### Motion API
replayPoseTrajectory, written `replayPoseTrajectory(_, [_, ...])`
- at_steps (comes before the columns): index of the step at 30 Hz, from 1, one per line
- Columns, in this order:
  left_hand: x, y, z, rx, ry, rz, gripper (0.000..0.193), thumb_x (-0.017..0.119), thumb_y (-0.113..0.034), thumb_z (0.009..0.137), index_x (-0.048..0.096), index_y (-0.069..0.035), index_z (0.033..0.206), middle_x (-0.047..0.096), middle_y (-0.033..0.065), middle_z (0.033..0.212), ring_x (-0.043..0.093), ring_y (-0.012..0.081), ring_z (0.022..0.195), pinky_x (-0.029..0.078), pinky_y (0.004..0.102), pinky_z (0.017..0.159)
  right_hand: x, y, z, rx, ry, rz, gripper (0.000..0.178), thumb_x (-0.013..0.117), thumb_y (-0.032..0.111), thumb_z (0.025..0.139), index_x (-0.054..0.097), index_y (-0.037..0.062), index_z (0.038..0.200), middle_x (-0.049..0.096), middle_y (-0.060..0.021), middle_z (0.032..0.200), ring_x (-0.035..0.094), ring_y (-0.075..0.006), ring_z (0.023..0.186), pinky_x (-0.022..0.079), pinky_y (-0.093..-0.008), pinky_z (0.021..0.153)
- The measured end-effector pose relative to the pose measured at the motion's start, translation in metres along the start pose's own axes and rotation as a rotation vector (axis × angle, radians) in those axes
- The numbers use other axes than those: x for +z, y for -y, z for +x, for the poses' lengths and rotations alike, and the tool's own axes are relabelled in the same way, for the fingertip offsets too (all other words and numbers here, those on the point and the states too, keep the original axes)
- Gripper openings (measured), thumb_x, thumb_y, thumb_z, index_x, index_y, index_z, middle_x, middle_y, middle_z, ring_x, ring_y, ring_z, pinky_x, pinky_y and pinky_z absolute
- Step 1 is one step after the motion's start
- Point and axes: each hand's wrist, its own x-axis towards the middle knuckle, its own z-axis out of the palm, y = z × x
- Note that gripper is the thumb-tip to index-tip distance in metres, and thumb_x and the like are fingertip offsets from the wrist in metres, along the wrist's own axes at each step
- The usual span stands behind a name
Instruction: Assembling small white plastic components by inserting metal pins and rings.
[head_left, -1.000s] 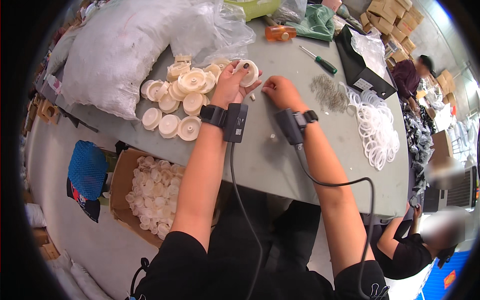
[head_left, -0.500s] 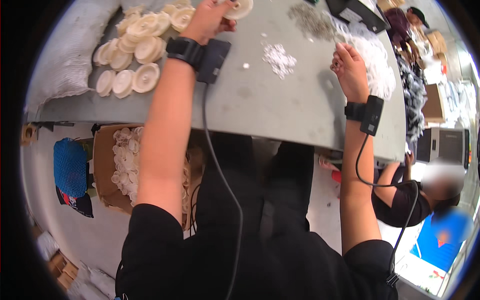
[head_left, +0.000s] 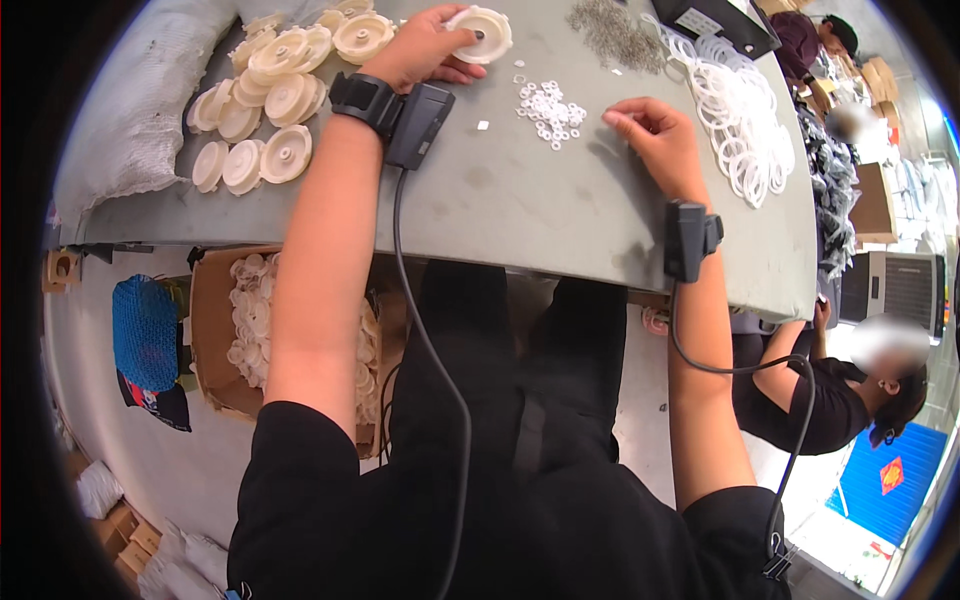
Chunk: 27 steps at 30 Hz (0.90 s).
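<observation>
My left hand [head_left: 425, 52] grips a round cream plastic disc [head_left: 493, 47] with a raised rim and a dark spot at its centre, held over the far part of the table. My right hand [head_left: 662, 150] hovers to the right of a pile of small white rings [head_left: 550, 115]. Its thumb and forefinger are pinched together; whatever lies between them is too small or hidden to make out. Stacked cream discs [head_left: 290, 98] lie left of my left wrist. Right of my right hand is a heap of larger thin white rings [head_left: 745, 135].
Small metal pieces [head_left: 612, 38] form a pile at the far side of the grey table [head_left: 480, 215], near a black box [head_left: 715, 25]. A white woven sack [head_left: 120, 130] lies at the left. Below stands a carton [head_left: 215, 340] of white parts. A person [head_left: 810, 400] sits at the right.
My right hand has moved left, from beside the larger rings and metal pieces toward the small rings. My left hand has come slightly nearer, with more of the disc showing.
</observation>
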Motion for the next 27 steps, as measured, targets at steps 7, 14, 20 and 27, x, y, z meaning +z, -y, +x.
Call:
replayPoseTrajectory(7, [0.012, -0.012, -0.008, 0.021, 0.013, 0.14, 0.045, 0.053, -0.016, 0.081, 0.045, -0.003, 0.123, 0.063, 0.0103, 0.093, 0.064, 0.0139, 0.063, 0.052, 0.0239, 0.053, 0.014, 0.021, -0.002, -0.064, 0.002, -0.318, 0.017, 0.068, 0.022, 0.075, 0.067, 0.0082, 0.086, 0.059, -0.0036, 0.073, 0.054, -0.0165, 0.064, 0.044, -0.0294, 0.061])
replayPoseTrajectory(14, [0.005, -0.012, -0.006, 0.101, -0.178, -0.02, 0.043, 0.051, -0.015, 0.081, 0.041, -0.001, 0.12, 0.062, 0.0098, 0.091, 0.064, 0.0138, 0.064, 0.049, 0.0228, 0.05, 0.018, 0.019, 0.002, -0.113, -0.012, -0.254, 0.014, 0.064, 0.016, 0.079, 0.067, 0.0072, 0.089, 0.06, -0.0056, 0.077, 0.053, -0.0168, 0.065, 0.043, -0.0285, 0.062])
replayPoseTrajectory(20, [-0.007, -0.02, -0.009, 0.368, -0.424, -0.364, 0.034, 0.047, -0.01, 0.079, 0.045, -0.003, 0.113, 0.059, 0.0089, 0.081, 0.052, 0.0136, 0.052, 0.042, 0.0248, 0.047, 0.02, 0.014, 0.004, -0.02, -0.032, -0.065, 0.013, 0.063, 0.011, 0.081, 0.066, 0.0044, 0.091, 0.063, -0.0035, 0.074, 0.052, -0.0105, 0.06, 0.042, -0.0234, 0.057])
replayPoseTrajectory(27, [-0.02, -0.016, -0.004, 0.192, -0.345, -0.54, 0.029, 0.045, -0.009, 0.077, 0.051, -0.003, 0.106, 0.055, 0.0059, 0.072, 0.046, 0.0118, 0.05, 0.038, 0.0256, 0.045, 0.018, 0.011, 0.004, 0.034, -0.095, 0.033, 0.013, 0.064, 0.01, 0.081, 0.066, 0.0026, 0.091, 0.063, -0.0039, 0.073, 0.052, -0.007, 0.06, 0.041, -0.021, 0.054])
